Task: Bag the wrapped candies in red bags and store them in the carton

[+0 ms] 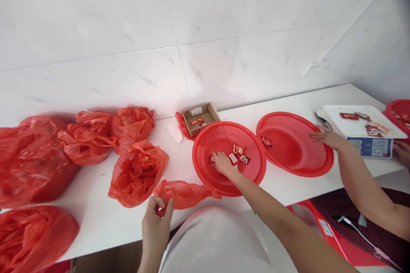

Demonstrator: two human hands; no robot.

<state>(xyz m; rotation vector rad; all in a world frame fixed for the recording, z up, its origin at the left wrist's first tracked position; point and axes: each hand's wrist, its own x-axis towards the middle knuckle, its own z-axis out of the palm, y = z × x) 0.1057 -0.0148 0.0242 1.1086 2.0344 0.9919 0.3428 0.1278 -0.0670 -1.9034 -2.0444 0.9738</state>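
Note:
My left hand point(156, 215) pinches the end of a thin red plastic bag point(187, 194), which lies stretched along the table's front edge toward the basket. Inside a round red plastic basket point(205, 179), my right hand point(223, 164) has its fingers closed around a small red wrapped packet point(212, 158). Just right of those fingers lie several more small red, white and gold packets point(239, 149) on the basket floor. My right palm hides part of them.
Bunched red plastic bags point(137, 172) crowd the left. Behind the basket stands a small cardboard box point(209, 115) holding a few packets. At right, a co-worker's hand point(328, 136) reaches over a second red basket point(288, 121), beside a white scale point(349, 126) with packets on it.

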